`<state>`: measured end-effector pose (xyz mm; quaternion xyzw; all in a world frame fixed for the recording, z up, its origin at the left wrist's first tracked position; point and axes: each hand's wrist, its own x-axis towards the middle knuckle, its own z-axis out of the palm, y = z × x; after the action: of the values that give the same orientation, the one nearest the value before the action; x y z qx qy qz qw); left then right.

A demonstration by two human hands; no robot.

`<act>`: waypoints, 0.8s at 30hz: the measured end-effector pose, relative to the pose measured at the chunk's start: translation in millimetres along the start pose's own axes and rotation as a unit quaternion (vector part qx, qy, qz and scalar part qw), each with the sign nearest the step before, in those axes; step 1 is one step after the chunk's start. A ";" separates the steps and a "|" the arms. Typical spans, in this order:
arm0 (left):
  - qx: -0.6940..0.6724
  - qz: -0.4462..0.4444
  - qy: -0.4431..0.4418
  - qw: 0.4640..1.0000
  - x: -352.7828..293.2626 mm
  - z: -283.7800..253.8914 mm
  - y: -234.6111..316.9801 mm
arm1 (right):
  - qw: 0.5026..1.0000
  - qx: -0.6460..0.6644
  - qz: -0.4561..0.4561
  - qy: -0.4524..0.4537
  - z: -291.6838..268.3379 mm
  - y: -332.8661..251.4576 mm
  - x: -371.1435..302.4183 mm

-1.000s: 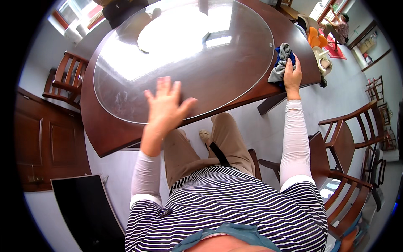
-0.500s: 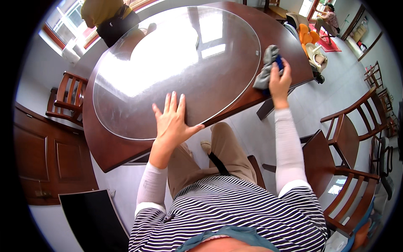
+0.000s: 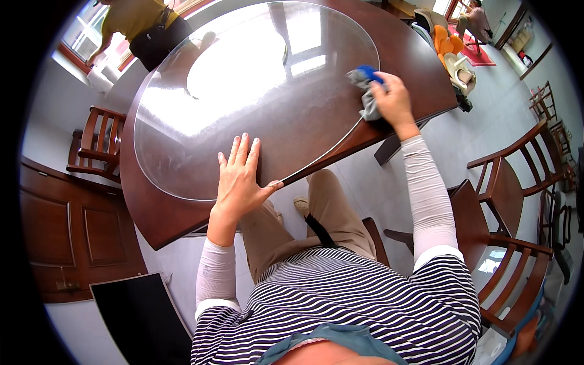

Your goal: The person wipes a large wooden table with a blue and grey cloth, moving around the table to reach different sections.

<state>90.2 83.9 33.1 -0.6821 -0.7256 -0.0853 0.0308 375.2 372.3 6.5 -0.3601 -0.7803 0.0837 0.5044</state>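
My left hand [image 3: 239,177] lies flat with its fingers spread on the near edge of a round glass turntable [image 3: 298,131]. The glass rests on a dark brown wooden table [image 3: 420,73], and bright window glare covers much of its far left. At the right edge of the glass, my right hand [image 3: 394,102] is closed on a bunched grey and blue cloth [image 3: 367,91]. The cloth lies partly over the glass rim and is a little blurred. My right fingertips are partly hidden by it.
Wooden chairs [image 3: 508,182] stand to my right, another chair [image 3: 97,143] left of the table. A person in a yellow top [image 3: 137,24] is by the window. Orange and cream chairs [image 3: 447,45] are beyond the table; a second person [image 3: 473,24] sits farther off. A black panel [image 3: 143,322] leans lower left.
My right hand has moved the cloth left, from the wooden border onto the glass edge. My left hand stays on the glass, shifted slightly. The person in yellow has moved left, an arm now reaching toward the window.
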 end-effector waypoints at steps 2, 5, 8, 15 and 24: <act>0.003 -0.002 -0.001 1.000 -3.2 -1.6 -2.7 | 0.956 0.137 0.255 0.054 -13.0 8.1 -12.2; 0.005 -0.004 0.023 1.000 -10.9 -3.0 -10.8 | 0.781 0.477 0.397 0.075 -34.0 -23.7 -50.3; -0.019 0.086 0.075 0.993 -20.5 3.2 -23.7 | 0.733 0.527 0.426 0.063 -33.0 -57.7 -96.6; -0.024 0.177 0.149 0.973 -25.8 7.2 -24.5 | 0.602 0.616 0.506 -0.037 -13.5 -139.3 -157.5; -0.010 0.203 0.149 0.968 -28.8 8.6 -36.2 | 0.593 0.594 0.542 -0.054 -10.0 -169.5 -150.4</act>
<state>56.8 55.0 17.0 -0.7950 -0.5583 -0.1851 0.1485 337.5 149.6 -14.3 -0.3320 -0.2451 0.8054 0.4254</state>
